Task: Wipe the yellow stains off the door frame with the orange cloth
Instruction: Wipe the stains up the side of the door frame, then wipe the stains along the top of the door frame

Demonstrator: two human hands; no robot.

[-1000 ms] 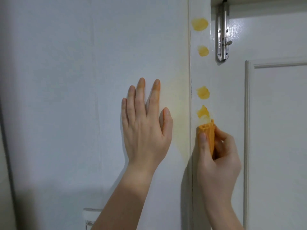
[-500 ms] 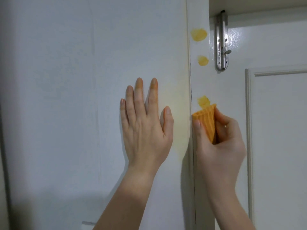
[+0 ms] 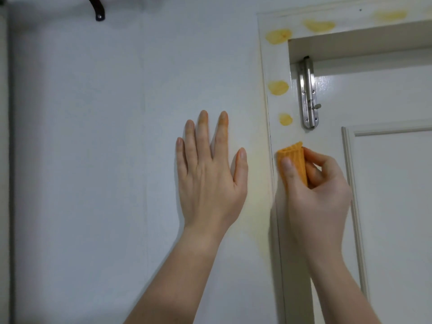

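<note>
My right hand (image 3: pixel 320 195) grips a folded orange cloth (image 3: pixel 295 162) and presses its top edge against the white door frame (image 3: pixel 275 108). Above the cloth, the vertical part of the frame carries two yellow stains (image 3: pixel 285 119) (image 3: pixel 278 87). A third stain (image 3: pixel 278 36) marks the frame's corner, and more yellow stains (image 3: pixel 319 25) run along its top bar. My left hand (image 3: pixel 210 174) lies flat and open on the white wall (image 3: pixel 117 136), left of the frame, with orange tint on its fingertips.
A metal slide bolt (image 3: pixel 309 94) is mounted on the white door (image 3: pixel 392 183) just right of the frame, near the stains. A dark hook (image 3: pixel 98 10) hangs on the wall at top left. A faint yellowish smear shows on the wall beside the frame.
My right hand has moved the cloth up the frame; the two lower stains seen earlier no longer show. The view has tilted up, revealing the frame's top bar. My left hand has stayed put.
</note>
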